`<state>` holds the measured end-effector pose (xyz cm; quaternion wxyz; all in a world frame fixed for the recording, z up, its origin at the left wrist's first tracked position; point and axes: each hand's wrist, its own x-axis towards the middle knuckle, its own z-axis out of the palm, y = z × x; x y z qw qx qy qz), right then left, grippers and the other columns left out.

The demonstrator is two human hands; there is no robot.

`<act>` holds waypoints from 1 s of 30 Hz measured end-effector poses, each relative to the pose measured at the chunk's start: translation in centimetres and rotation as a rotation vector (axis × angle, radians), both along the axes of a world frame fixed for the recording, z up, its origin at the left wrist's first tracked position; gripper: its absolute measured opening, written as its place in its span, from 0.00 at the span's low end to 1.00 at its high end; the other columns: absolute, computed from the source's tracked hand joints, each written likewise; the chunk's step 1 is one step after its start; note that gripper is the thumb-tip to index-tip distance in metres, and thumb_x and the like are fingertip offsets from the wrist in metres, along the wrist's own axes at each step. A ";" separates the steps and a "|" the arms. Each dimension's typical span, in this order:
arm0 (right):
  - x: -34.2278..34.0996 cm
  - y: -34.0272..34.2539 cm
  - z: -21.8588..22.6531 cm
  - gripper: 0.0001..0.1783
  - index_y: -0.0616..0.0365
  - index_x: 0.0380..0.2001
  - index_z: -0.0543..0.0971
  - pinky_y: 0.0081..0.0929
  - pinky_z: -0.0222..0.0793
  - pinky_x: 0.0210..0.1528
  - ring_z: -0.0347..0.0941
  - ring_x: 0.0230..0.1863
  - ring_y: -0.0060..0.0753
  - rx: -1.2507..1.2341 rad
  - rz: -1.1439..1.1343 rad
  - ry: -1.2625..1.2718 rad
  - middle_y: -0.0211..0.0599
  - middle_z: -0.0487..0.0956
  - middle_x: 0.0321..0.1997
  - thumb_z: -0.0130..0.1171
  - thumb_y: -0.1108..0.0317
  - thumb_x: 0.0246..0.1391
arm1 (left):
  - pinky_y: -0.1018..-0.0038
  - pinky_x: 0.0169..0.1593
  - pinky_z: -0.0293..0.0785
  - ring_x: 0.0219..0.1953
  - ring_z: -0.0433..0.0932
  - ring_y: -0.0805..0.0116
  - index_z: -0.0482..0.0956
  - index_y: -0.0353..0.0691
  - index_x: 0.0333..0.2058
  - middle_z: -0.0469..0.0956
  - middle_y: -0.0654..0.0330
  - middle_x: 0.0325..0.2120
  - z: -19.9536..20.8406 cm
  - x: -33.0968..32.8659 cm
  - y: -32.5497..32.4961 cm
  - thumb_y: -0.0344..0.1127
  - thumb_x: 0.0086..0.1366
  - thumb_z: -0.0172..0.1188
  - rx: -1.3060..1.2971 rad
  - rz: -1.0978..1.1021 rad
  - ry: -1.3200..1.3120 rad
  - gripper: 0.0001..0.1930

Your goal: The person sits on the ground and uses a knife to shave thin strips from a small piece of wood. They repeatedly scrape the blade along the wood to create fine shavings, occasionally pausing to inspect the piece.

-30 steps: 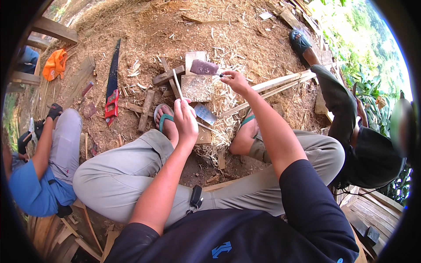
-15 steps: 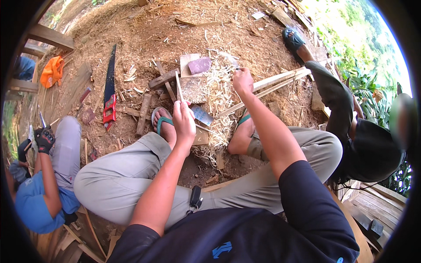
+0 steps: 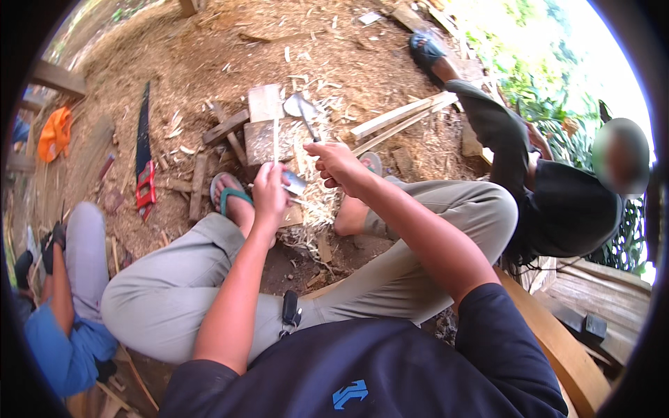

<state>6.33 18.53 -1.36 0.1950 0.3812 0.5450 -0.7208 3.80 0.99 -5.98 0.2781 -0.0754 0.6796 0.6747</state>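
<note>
In my left hand point(image 3: 270, 189), fingers closed, a thin pale wooden stick point(image 3: 276, 139) points away over a wooden block point(image 3: 258, 143). My right hand point(image 3: 337, 166) is closed on a knife-like tool point(image 3: 306, 122) with a dark handle and a metal blade. The blade slants toward the stick's far end but looks apart from it. A pale, shiny rounded shape lies at the blade's end; whether it belongs to the tool I cannot tell. Beside my left hand is a shiny grey flat piece point(image 3: 295, 183). A pale board point(image 3: 265, 103) lies beyond the block.
A red-handled saw point(image 3: 144, 181) lies left on the shavings-covered ground. Wood scraps point(image 3: 197, 187) sit by my left foot, long strips point(image 3: 397, 118) to the right. A person in dark clothes point(image 3: 564, 209) sits right; one in blue point(image 3: 73, 348) sits left. An orange cloth point(image 3: 56, 134) lies far left.
The whole view has shifted. My right hand has come nearer to my left hand and the stick. The tool's blade, blurred before, shows more clearly. The purple piece on the board no longer shows.
</note>
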 end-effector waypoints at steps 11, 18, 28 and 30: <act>0.4 -3.7 -0.7 0.17 0.55 0.43 0.70 0.18 0.67 0.30 0.69 0.31 0.18 -0.343 -0.005 0.146 0.32 0.79 0.40 0.55 0.53 0.64 | 0.80 0.35 0.68 0.30 0.72 0.79 0.78 0.33 0.39 0.77 0.63 0.28 4.3 -0.8 -0.8 0.36 0.73 0.52 0.024 0.011 0.153 0.12; 0.7 -3.0 -0.1 0.20 0.46 0.28 0.65 0.15 0.61 0.22 0.64 0.20 0.12 -0.245 0.207 0.272 0.26 0.81 0.29 0.71 0.62 0.51 | 0.82 0.38 0.70 0.34 0.77 0.80 0.77 0.38 0.44 0.80 0.65 0.33 7.6 -2.1 -2.9 0.33 0.70 0.57 -0.124 -0.062 0.185 0.07; -0.1 -1.9 -1.9 0.23 0.49 0.27 0.64 0.19 0.55 0.19 0.61 0.18 0.15 -0.099 0.190 0.296 0.21 0.71 0.20 0.73 0.61 0.49 | 0.79 0.36 0.77 0.35 0.82 0.70 0.77 0.36 0.44 0.80 0.60 0.36 10.0 -6.7 -6.1 0.35 0.69 0.58 -0.081 0.000 0.179 0.10; -0.3 -1.7 -2.6 0.23 0.49 0.27 0.64 0.20 0.56 0.19 0.61 0.18 0.16 -0.020 0.172 0.282 0.21 0.68 0.19 0.74 0.60 0.48 | 0.79 0.36 0.78 0.34 0.82 0.70 0.77 0.36 0.43 0.80 0.60 0.36 9.4 -7.2 -6.1 0.36 0.69 0.58 -0.083 0.026 0.191 0.09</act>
